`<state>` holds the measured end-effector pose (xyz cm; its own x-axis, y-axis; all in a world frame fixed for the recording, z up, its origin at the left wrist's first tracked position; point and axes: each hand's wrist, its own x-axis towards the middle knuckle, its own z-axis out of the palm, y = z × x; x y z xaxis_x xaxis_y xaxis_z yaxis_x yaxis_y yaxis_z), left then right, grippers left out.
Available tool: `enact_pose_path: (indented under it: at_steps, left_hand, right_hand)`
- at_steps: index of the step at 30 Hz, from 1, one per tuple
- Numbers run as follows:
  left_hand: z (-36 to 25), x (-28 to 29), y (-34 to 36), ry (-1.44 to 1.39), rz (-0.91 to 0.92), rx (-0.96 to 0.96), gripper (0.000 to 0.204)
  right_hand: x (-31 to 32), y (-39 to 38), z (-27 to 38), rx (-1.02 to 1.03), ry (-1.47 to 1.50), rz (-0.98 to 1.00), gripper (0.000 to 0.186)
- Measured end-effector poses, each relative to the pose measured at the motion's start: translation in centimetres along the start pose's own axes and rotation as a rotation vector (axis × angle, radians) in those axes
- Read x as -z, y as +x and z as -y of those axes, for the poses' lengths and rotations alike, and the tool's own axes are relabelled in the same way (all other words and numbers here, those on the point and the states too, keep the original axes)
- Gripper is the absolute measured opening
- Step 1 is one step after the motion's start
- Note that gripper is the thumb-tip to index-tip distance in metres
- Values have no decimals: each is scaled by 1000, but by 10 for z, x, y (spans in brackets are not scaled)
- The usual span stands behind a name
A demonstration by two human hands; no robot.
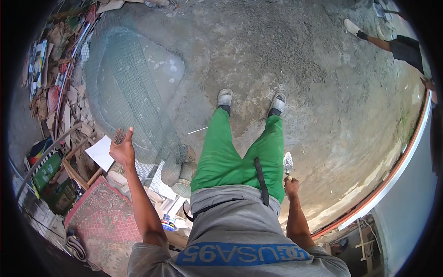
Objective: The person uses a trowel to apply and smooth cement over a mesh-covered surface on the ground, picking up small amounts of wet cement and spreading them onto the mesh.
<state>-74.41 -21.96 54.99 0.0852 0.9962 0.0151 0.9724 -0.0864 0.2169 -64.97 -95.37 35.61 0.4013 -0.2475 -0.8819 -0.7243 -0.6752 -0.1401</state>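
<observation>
My right hand grips the handle of a small trowel, held low beside my right leg. Its metal blade is smeared with pale grey material and points away from me. On the other side, my left hand is raised with the thumb up and the fingers curled. A rough brownish-grey lump shows at its fingers, too small to name. Just left of that hand is a white flat sheet; whether they touch I cannot tell. My sandalled feet stand apart on the rough grey concrete floor.
Greenish wire mesh lies across a shallow puddle at the left. Beyond it runs a heap of rubble and scrap. A patterned red rug is at the lower left. Another person's leg shows far right, above a red-and-white edge.
</observation>
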Motion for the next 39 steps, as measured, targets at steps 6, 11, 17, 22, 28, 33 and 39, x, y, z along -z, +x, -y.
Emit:
enact_pose_path:
  at_steps: [6,11,17,22,28,33,39]
  left_hand:
    - [-26,-41,-56,121,-63,-32,70]
    - [-66,-98,-85,198,-99,-75,71]
    - [-84,-172,-113,110,-43,-86,72]
    - [-78,-226,-123,-25,49,-61,75]
    - [-26,-259,-133,-63,87,-22,72]
    - [-12,-253,-148,-177,98,43,66]
    - [7,-237,-167,-231,67,71,65]
  right_hand:
    - [85,101,5,76,-31,-55,28]
    - [170,148,44,94,-3,-113,22]
    - [202,177,81,95,78,-99,20]
    - [187,186,62,279,-117,-95,20]
    - [155,148,87,479,-491,-151,31]
    - [145,117,129,464,-578,-183,46]
    - [156,117,142,593,-547,-257,45]
